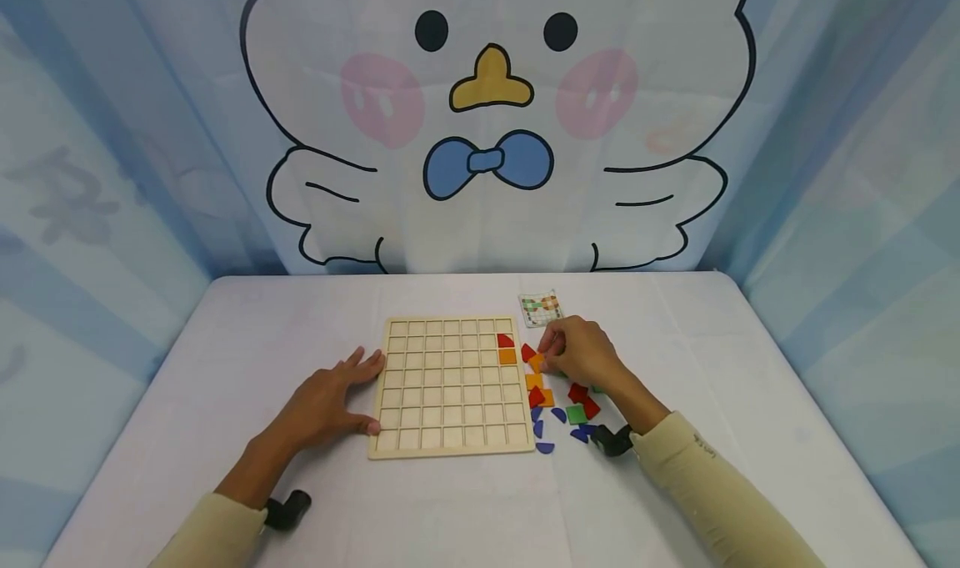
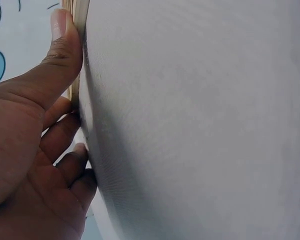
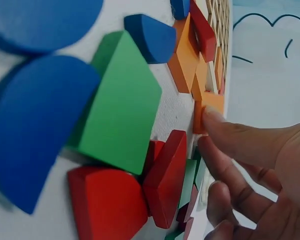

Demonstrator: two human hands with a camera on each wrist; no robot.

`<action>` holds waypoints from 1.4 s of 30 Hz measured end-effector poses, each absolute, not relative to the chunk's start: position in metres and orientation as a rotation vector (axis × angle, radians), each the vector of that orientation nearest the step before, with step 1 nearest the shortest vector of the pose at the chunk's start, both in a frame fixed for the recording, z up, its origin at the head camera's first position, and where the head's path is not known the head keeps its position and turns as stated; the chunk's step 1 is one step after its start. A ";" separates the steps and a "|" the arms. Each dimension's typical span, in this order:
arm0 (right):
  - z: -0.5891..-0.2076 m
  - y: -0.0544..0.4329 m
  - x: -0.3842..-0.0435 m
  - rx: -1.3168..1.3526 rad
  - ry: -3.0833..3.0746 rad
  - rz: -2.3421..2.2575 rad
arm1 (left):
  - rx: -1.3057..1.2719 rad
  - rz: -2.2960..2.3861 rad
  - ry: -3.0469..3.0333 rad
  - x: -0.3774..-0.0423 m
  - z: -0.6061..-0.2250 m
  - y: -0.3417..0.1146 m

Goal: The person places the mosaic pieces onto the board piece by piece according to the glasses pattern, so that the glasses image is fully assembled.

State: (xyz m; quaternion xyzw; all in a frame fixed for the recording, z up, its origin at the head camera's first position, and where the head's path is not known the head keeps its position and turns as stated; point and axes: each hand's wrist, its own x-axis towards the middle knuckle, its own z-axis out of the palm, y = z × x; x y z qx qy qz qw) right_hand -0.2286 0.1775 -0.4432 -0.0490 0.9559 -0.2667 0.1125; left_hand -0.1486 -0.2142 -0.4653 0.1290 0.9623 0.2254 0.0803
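Note:
A wooden grid board (image 1: 453, 391) lies flat on the table. On its right side, a red quarter-round piece (image 1: 506, 340) sits in a cell directly above an orange square piece (image 1: 507, 356). My left hand (image 1: 326, 405) rests against the board's left edge, fingers spread; in the left wrist view the thumb (image 2: 65, 45) touches the rim. Right of the board, my right hand (image 1: 581, 353) pinches an orange block (image 3: 210, 102) among loose pieces. Its thumb presses that block's face in the right wrist view; the fingers' contact behind is partly hidden.
Loose blocks lie right of the board: blue half-rounds (image 1: 545, 448), a green block (image 1: 576, 414), red pieces (image 1: 591, 408) and other orange ones (image 1: 534, 381). A small patterned card (image 1: 541, 309) lies beyond the right hand. Printed curtains surround the white table (image 1: 465, 510).

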 end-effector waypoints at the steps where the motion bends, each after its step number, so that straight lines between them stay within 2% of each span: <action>1: -0.443 0.178 -0.229 -0.151 2.798 -0.802 | 0.386 0.673 2.877 -0.149 -0.465 -0.214; 8: -0.440 0.179 -0.233 -0.158 2.778 -0.902 | 0.388 0.666 2.882 -0.150 -0.465 -0.214; 15: -0.437 0.173 -0.238 -0.274 2.845 -0.983 | 0.376 0.669 2.889 -0.152 -0.467 -0.216; 31: -0.449 0.128 -0.254 -0.387 2.890 -1.019 | 0.391 0.675 2.886 -0.153 -0.472 -0.217; 42: -0.453 0.110 -0.257 -0.354 2.914 -0.968 | 0.386 0.677 2.878 -0.153 -0.471 -0.217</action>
